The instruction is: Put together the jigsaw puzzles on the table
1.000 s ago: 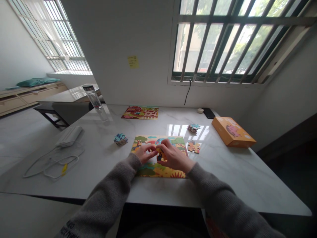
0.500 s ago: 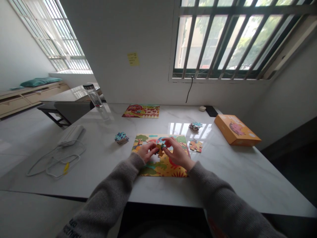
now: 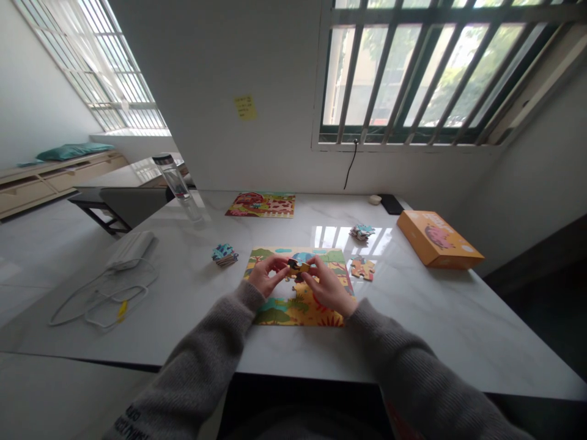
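Note:
A yellow and dark puzzle piece (image 3: 299,267) is held up between my two hands, above the middle of a colourful jigsaw puzzle (image 3: 279,311). My left hand (image 3: 268,276) pinches its left side, and my right hand (image 3: 329,285) grips its right side between thumb and fingers. Under the hands the puzzle shows trees, animals and yellow ground, with a pale gap near its centre; part of it is hidden by my hands. Right of the puzzle lie loose orange puzzle pieces (image 3: 362,268).
Stacks of puzzle pieces stand at left (image 3: 224,255) and back right (image 3: 362,232). Farther back lies a farm picture (image 3: 261,205). An orange box (image 3: 439,239), a black phone (image 3: 391,205), a glass bottle (image 3: 173,177) and a white device with its cable (image 3: 132,250) rest on the table.
The puzzle piece has been turned and lifted slightly between my fingers. My right hand has shifted a little, and both hands now hold the piece by its sides.

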Demonstrator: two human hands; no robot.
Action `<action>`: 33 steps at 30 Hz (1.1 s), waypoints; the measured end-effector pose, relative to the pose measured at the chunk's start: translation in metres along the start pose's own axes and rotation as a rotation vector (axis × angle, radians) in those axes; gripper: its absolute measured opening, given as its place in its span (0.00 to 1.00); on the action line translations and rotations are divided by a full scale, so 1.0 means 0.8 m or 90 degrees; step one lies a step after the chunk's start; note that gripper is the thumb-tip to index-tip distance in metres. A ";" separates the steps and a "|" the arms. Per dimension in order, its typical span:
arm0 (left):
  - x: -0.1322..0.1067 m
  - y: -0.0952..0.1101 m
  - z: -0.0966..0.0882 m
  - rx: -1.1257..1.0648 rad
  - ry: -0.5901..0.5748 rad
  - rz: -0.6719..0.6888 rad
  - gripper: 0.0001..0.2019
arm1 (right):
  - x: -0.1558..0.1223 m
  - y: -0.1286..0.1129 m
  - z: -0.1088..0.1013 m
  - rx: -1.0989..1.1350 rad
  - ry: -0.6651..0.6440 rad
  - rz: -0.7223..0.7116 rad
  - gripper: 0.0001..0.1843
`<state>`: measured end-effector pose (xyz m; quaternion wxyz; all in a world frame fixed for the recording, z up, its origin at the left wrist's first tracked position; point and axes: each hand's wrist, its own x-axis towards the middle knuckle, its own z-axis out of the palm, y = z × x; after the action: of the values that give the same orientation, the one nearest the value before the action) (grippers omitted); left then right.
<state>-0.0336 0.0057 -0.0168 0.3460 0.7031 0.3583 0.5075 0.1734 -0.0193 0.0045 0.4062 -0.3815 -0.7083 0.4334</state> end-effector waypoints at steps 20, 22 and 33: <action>-0.007 0.023 -0.010 0.418 -0.035 0.263 0.28 | 0.003 0.006 0.007 -0.030 0.048 0.077 0.22; -0.006 0.025 -0.014 0.412 -0.046 0.256 0.24 | 0.002 0.003 0.007 -0.014 0.034 0.085 0.21; -0.021 0.016 -0.056 0.392 -0.152 0.065 0.15 | -0.001 0.009 -0.005 -0.161 0.054 -0.038 0.17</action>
<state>-0.0788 -0.0096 -0.0024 0.1311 0.8462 0.4159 0.3063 0.1790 -0.0161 -0.0014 0.3973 -0.4268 -0.7502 0.3118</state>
